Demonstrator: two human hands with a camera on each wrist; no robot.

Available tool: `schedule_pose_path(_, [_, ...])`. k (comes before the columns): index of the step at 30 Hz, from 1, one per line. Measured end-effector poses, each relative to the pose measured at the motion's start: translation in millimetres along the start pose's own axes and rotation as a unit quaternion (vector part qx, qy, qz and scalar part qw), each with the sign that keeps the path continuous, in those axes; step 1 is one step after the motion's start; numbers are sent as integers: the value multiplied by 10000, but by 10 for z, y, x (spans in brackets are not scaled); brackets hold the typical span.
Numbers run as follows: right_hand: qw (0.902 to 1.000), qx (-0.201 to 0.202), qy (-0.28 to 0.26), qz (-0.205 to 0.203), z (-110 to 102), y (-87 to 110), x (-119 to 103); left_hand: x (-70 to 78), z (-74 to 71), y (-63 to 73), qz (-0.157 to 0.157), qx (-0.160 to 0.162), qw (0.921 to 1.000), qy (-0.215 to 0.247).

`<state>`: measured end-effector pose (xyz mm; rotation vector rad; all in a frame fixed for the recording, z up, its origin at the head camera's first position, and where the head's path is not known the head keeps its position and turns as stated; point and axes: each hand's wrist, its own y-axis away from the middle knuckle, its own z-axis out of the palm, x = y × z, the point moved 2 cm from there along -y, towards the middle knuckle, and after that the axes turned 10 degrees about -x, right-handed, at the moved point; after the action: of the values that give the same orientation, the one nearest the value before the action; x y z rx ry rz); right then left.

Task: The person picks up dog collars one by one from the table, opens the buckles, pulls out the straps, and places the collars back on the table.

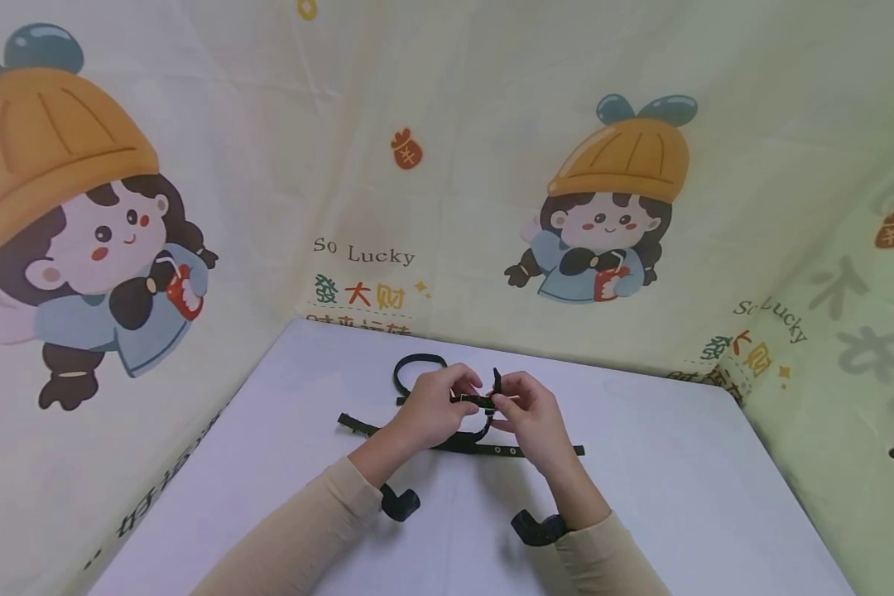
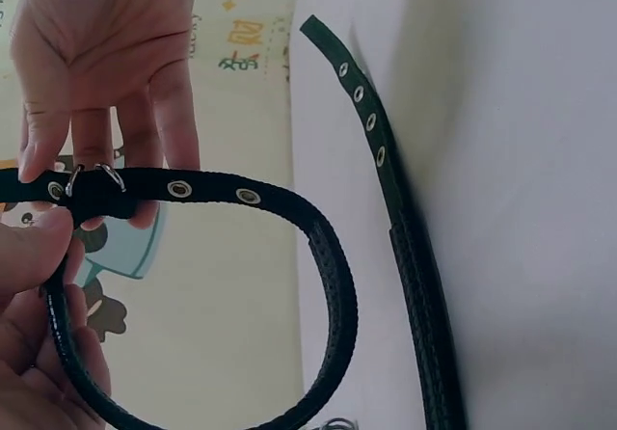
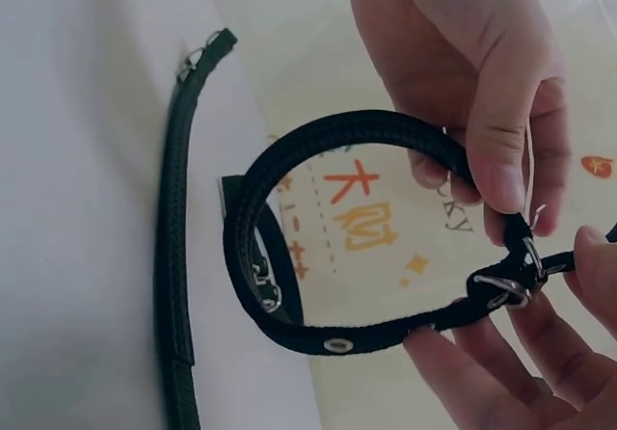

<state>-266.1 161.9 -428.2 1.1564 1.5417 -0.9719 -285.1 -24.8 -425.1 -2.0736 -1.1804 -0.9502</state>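
Head: left hand (image 1: 434, 407) and right hand (image 1: 538, 420) both pinch black collar (image 1: 473, 401) above surface (image 1: 715, 497); flat strap (image 1: 484, 449) at its 6 o'clock, looped strap (image 1: 396, 377) at 10 | Left wrist: flat strap's eyelets (image 2: 359, 94), 1 o'clock | Right wrist: collar's buckle (image 3: 508, 292), 4 o'clock

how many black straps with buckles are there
3. One strap is looped between the left hand and right hand; one lies stretched out on the table, nearer the person; one is looped behind the left hand. Arms could hide others.
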Motion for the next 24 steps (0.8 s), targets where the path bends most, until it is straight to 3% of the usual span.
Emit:
schedule_pose_path(10, [9958,271,835,-266,39,29,-3,-15,-2,34,-31,430,9983,387])
schedule_pose_path(17, [9957,410,628,-536,30,58,30,-27,-43,43,-7,673,9948,761])
schedule_pose_path(24, [9954,460,702,-460,18,49,64,-47,-81,48,-40,833,9904,1102])
